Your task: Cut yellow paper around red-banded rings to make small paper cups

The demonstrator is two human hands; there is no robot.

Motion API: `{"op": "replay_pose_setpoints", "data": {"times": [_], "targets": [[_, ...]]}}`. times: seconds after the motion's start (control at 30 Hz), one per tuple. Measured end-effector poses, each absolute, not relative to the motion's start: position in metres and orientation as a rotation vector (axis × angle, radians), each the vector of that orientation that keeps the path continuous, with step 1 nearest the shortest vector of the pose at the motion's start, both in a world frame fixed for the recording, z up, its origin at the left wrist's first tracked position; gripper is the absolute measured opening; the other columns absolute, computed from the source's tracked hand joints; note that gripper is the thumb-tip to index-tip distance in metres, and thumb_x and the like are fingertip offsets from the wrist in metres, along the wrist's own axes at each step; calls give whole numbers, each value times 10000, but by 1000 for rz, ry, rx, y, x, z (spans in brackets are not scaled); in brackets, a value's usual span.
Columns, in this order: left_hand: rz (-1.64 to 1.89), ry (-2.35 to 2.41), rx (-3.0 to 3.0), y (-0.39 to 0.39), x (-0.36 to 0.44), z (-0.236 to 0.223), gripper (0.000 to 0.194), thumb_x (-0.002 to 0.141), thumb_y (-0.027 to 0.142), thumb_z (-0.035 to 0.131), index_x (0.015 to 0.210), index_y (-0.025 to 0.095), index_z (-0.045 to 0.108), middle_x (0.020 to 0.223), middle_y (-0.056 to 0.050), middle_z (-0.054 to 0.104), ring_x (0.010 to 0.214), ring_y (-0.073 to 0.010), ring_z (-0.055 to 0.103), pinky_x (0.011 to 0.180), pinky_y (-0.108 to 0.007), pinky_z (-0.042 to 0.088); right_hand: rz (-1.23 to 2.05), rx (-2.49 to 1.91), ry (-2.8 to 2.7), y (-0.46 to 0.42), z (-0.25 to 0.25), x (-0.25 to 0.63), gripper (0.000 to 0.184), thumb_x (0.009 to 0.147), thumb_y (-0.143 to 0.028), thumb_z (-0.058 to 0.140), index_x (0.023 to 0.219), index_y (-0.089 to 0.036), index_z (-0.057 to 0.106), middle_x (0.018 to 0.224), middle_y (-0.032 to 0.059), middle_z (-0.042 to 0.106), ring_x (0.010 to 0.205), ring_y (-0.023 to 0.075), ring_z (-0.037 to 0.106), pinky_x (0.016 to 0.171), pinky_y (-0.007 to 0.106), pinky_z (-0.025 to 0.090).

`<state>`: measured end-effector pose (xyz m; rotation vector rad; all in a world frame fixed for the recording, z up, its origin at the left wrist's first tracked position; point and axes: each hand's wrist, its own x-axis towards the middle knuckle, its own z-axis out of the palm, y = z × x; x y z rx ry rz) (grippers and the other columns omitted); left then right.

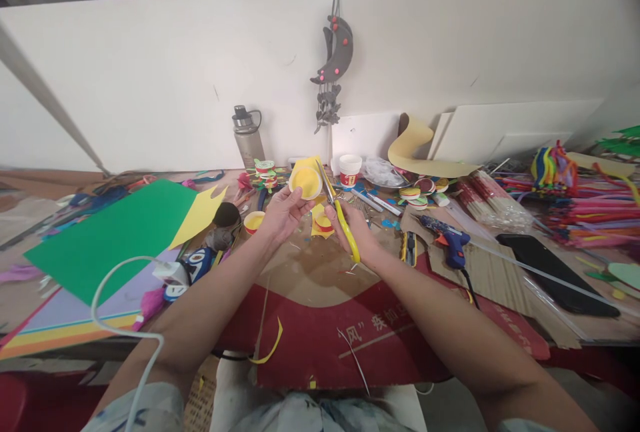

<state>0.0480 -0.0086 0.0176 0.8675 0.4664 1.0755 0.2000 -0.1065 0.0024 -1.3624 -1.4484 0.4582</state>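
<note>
My left hand (pixel 285 214) holds up a shallow round cup piece (pixel 306 183) with a white rim and a yellow inside. Yellow paper (pixel 306 163) sticks out past its far edge. In my right hand (pixel 356 227) is a pair of scissors (pixel 344 222) with yellow handles, its blades pointing up right beside the rim of the cup piece. Whether the blades touch the paper cannot be told. Below my hands, another yellow-lined cup piece (pixel 323 221) sits on yellow paper. A similar cup piece (pixel 254 222) stands left of my left wrist.
Green paper (pixel 120 232) covers the left side. A bottle (pixel 249 135) and a paper cup (pixel 350 171) stand at the back. To the right lie a utility knife (pixel 409 248), a blue glue gun (pixel 450 239) and a black phone (pixel 555 273). A white cable (pixel 100 299) crosses near my left arm.
</note>
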Motion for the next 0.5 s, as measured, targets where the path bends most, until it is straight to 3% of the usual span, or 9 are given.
{"op": "replay_pose_setpoints", "data": {"times": [0.17, 0.5], "targets": [[1080, 476, 892, -5, 46, 18, 223, 815, 240, 888, 964, 163, 741, 963, -50, 828, 770, -121, 761, 879, -283, 627, 438, -1391, -1460, -107, 6, 199, 547, 917, -779, 468, 770, -252, 476, 698, 26, 578, 629, 171, 473, 594, 313, 385], [1139, 444, 876, -4, 43, 23, 278, 867, 243, 843, 1118, 199, 732, 1110, -61, 830, 950, -190, 809, 1064, -434, 607, 432, -1393, -1504, -105, 1, 199, 550, 953, -759, 437, 810, -239, 545, 687, 23, 606, 608, 165, 492, 576, 302, 399]]}}
